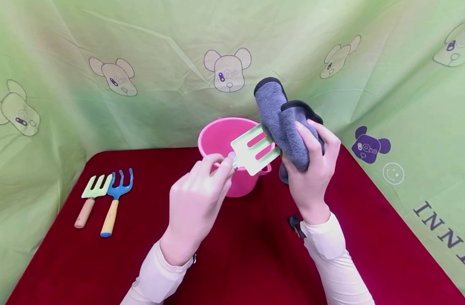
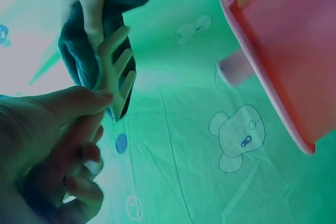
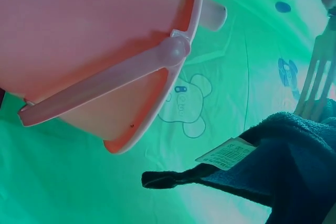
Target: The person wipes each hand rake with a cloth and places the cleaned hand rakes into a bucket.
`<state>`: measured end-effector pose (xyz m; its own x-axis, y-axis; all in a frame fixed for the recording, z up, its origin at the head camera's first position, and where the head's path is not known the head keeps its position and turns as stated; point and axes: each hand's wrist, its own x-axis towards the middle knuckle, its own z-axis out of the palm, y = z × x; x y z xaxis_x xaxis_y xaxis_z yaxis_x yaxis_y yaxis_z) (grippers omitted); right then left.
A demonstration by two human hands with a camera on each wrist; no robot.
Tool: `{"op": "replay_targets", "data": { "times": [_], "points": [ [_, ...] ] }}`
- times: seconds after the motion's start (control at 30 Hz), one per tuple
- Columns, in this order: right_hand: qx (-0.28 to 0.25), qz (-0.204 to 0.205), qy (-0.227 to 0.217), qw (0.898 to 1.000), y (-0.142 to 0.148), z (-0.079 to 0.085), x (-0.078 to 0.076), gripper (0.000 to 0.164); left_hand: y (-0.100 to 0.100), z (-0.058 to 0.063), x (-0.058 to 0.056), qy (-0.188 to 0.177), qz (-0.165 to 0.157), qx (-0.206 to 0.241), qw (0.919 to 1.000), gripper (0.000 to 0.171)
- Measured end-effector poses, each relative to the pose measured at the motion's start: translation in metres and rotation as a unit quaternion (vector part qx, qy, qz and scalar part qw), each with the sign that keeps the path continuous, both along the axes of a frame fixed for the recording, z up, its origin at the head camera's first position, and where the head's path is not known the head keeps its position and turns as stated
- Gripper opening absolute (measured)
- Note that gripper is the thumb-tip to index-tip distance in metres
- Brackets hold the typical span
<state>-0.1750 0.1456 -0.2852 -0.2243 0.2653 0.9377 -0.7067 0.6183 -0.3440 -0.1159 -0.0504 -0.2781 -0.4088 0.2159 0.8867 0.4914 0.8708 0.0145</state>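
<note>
My left hand (image 1: 199, 199) pinches a light green hand fork (image 1: 251, 154) close to its metal neck; the grip covers most of the handle. Its broad tines point up and right. My right hand (image 1: 312, 169) grips a bunched grey towel (image 1: 289, 127) with black edging, which covers the tine tips. In the left wrist view, towel and fingers wrap about the fork's head (image 2: 111, 74). A white label (image 3: 227, 153) hangs from the towel in the right wrist view. Just behind the fork, the pink bucket (image 1: 241, 184) stands on the red cloth, partly hidden by my left hand.
On the left of the red cloth (image 1: 140, 271) lie another light green fork (image 1: 96, 188) and a blue fork (image 1: 119, 188), side by side with wooden handles. Green printed curtains (image 1: 171, 106) enclose the back and sides. A pinkish cylinder (image 2: 233, 69) juts past the bucket rim.
</note>
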Motion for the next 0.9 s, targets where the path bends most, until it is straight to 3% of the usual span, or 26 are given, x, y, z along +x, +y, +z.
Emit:
{"op": "replay_targets", "data": {
  "times": [0.2,0.47,0.57,0.7,0.8,0.9],
  "points": [
    [-0.005,-0.001,0.001,1.000,0.001,0.004,0.001,0.034,-0.013,0.014,-0.015,-0.099,-0.059,0.055,0.9918,0.014],
    [0.000,0.003,0.001,1.000,0.001,0.005,0.002,0.033,-0.030,0.030,-0.058,-0.167,-0.048,0.053,0.9833,0.011],
    [0.002,0.002,0.001,1.000,0.002,0.003,0.001,0.033,-0.033,0.029,-0.076,-0.204,-0.050,0.036,0.9769,0.011],
    [0.005,0.002,0.000,1.000,0.002,0.001,0.000,0.034,-0.032,0.022,-0.097,-0.267,-0.060,0.024,0.9615,0.026],
    [0.006,0.003,-0.001,1.000,0.003,0.000,0.000,0.034,-0.030,0.016,-0.108,-0.307,-0.070,0.017,0.9490,0.033],
    [0.006,0.005,-0.003,1.000,0.004,0.000,-0.001,0.034,-0.028,0.009,-0.115,-0.324,-0.076,-0.008,0.9430,0.033]
  ]
}}
